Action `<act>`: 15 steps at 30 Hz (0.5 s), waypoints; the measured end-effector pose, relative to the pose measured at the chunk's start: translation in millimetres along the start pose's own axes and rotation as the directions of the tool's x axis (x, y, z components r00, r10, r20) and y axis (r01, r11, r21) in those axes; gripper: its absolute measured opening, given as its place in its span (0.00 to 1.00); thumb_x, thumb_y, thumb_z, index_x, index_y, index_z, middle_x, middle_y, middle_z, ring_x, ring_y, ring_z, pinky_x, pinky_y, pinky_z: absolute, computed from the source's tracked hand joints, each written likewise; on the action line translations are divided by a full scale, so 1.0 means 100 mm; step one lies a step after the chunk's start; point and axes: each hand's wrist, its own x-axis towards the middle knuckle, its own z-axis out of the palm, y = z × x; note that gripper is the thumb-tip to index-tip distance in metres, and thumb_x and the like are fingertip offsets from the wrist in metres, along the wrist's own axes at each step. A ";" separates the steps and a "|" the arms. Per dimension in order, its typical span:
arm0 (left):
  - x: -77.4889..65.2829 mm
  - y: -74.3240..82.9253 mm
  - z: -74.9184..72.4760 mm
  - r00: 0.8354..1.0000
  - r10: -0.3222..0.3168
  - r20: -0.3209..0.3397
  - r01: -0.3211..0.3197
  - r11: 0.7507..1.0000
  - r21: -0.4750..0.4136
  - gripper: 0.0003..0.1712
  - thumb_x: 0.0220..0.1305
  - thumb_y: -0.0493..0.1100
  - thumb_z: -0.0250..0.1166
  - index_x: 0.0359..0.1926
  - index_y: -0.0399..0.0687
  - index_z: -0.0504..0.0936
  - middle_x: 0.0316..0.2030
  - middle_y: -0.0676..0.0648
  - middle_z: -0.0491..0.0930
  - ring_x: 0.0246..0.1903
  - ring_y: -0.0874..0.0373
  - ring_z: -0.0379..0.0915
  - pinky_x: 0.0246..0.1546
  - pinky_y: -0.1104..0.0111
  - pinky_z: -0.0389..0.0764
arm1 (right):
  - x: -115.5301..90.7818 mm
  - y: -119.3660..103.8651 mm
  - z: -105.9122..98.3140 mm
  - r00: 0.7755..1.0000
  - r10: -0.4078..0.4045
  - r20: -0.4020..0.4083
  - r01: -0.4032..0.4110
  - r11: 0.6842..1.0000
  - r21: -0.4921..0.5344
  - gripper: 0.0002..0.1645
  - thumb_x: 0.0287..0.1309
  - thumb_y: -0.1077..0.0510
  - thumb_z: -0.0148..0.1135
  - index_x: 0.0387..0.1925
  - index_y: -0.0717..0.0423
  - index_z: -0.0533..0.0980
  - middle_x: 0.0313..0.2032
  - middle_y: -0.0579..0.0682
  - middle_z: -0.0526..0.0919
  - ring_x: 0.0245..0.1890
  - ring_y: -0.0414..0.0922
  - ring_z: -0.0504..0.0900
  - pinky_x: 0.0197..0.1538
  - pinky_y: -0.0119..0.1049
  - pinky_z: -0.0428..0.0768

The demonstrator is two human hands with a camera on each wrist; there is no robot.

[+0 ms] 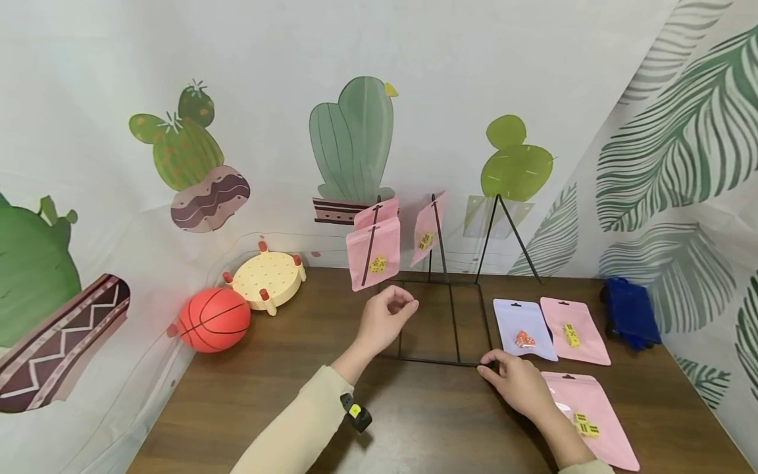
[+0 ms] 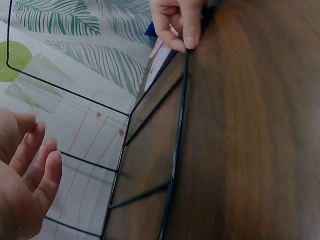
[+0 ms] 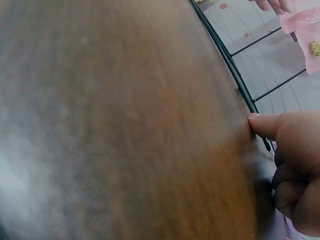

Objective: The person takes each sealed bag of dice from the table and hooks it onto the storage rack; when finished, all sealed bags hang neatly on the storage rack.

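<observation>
A black wire display rack stands on the wooden table. My right hand pinches its front right corner between thumb and fingers. My left hand is raised above the rack's left side, fingers loosely bent and holding nothing. Just above that hand, a pink zip pouch with yellow dice hangs on the left prong, and another pink pouch hangs behind it. One more pink pouch with yellow dice is on the middle prong. The right prong carries no pouch.
Right of the rack lie a lilac pouch with red dice and a pink pouch; another pink pouch lies nearer. A blue toy vehicle sits far right. To the left are a red ball and a cream pegged stand.
</observation>
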 end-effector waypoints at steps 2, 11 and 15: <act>-0.06 -0.02 -0.07 0.999 0.028 0.033 -0.030 0.996 0.081 0.05 0.70 0.48 0.70 0.40 0.55 0.84 0.32 0.60 0.84 0.30 0.63 0.78 0.35 0.67 0.79 | 0.00 0.00 0.00 1.000 0.000 -0.002 0.000 1.000 0.000 0.07 0.64 0.50 0.73 0.41 0.43 0.82 0.15 0.37 0.61 0.15 0.35 0.55 0.19 0.32 0.55; -0.31 -0.22 -0.39 0.965 0.122 0.234 -0.183 0.948 0.262 0.09 0.71 0.50 0.69 0.47 0.55 0.88 0.32 0.65 0.82 0.29 0.68 0.75 0.32 0.70 0.77 | -0.04 0.00 -0.03 1.000 -0.018 -0.005 0.017 1.000 -0.022 0.11 0.63 0.48 0.74 0.44 0.43 0.83 0.15 0.36 0.60 0.16 0.34 0.53 0.20 0.32 0.54; -0.39 -0.36 -0.50 0.945 0.109 0.308 -0.214 0.918 0.333 0.14 0.70 0.53 0.70 0.50 0.54 0.89 0.29 0.65 0.79 0.27 0.69 0.73 0.30 0.70 0.75 | -0.12 0.01 -0.13 0.998 -0.053 -0.032 0.051 0.996 -0.072 0.17 0.62 0.44 0.74 0.49 0.43 0.83 0.16 0.35 0.59 0.16 0.33 0.53 0.21 0.32 0.54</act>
